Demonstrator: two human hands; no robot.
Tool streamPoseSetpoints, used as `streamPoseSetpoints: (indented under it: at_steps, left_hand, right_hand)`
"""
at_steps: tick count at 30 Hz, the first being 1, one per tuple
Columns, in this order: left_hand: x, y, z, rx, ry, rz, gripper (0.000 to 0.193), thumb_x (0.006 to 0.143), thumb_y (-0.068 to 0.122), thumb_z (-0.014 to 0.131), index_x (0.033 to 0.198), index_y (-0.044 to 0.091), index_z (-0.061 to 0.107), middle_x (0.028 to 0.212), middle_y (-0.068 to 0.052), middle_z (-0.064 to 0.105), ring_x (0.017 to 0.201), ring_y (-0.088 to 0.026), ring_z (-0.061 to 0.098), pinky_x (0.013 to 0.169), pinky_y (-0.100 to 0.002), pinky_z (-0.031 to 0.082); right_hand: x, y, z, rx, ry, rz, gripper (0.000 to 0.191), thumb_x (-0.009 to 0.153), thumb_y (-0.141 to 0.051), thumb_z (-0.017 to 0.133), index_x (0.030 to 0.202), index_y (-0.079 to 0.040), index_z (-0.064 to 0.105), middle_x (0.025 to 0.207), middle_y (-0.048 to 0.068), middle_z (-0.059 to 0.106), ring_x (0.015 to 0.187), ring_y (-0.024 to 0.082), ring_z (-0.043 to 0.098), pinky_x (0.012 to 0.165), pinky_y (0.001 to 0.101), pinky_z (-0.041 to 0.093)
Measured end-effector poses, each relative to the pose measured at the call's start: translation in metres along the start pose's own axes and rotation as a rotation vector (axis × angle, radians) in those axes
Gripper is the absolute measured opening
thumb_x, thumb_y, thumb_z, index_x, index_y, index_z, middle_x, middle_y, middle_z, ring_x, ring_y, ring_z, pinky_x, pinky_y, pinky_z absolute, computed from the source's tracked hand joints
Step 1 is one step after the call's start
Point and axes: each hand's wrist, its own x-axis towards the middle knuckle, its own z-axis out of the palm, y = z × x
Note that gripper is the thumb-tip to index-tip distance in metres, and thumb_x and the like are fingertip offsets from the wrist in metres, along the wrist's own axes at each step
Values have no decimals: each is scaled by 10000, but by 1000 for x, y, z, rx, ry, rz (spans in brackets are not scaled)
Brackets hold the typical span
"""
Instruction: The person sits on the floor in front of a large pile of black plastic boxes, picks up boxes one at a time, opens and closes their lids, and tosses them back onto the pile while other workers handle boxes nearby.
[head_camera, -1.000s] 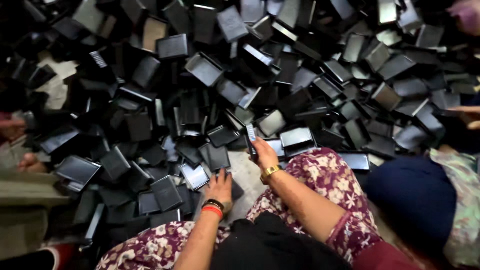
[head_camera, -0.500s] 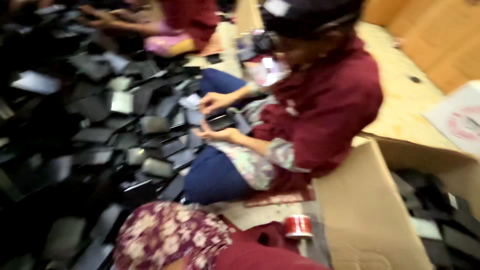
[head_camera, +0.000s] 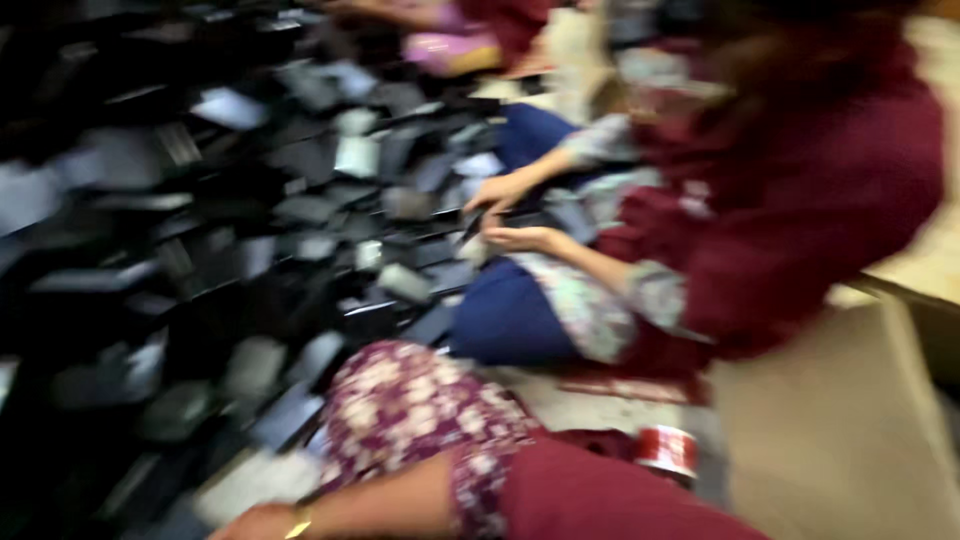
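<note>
Blurred view, swung right since a second ago. Nearest, the wearer's forearm with a gold bangle (head_camera: 297, 522) reaches low left toward the heap of flat black rectangular cases (head_camera: 200, 250) covering the floor; its hand (head_camera: 245, 524) is cut off, grip unclear. The other hand, earlier on the heap, is out of view. Beyond, a seated co-worker's hands (head_camera: 515, 215) pinch one case.
</note>
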Motion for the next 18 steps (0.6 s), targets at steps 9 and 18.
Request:
streamPoseSetpoints:
  at_steps: [9, 18]
  left_hand:
    - [-43, 5, -67, -1007, -80, -257, 623, 886, 554, 623, 1325, 120, 540, 1145, -78, 654, 997, -262, 635, 849, -430, 529]
    - [-25, 47, -104, 314, 294, 136, 522, 902, 518, 653, 1229, 112, 677, 1164, -160, 746, 1087, -356, 710, 935, -450, 553]
  right_hand:
    - [-9, 9, 8, -393, -354, -53, 770, 727, -228, 803, 1424, -164, 482, 1042, 175, 719, 967, 388, 696, 835, 487, 552]
    - [43, 38, -10, 413, -381, 421, 467, 968, -310, 672, 1375, -114, 558, 1129, 44, 734, 1015, 165, 690, 879, 381, 551]
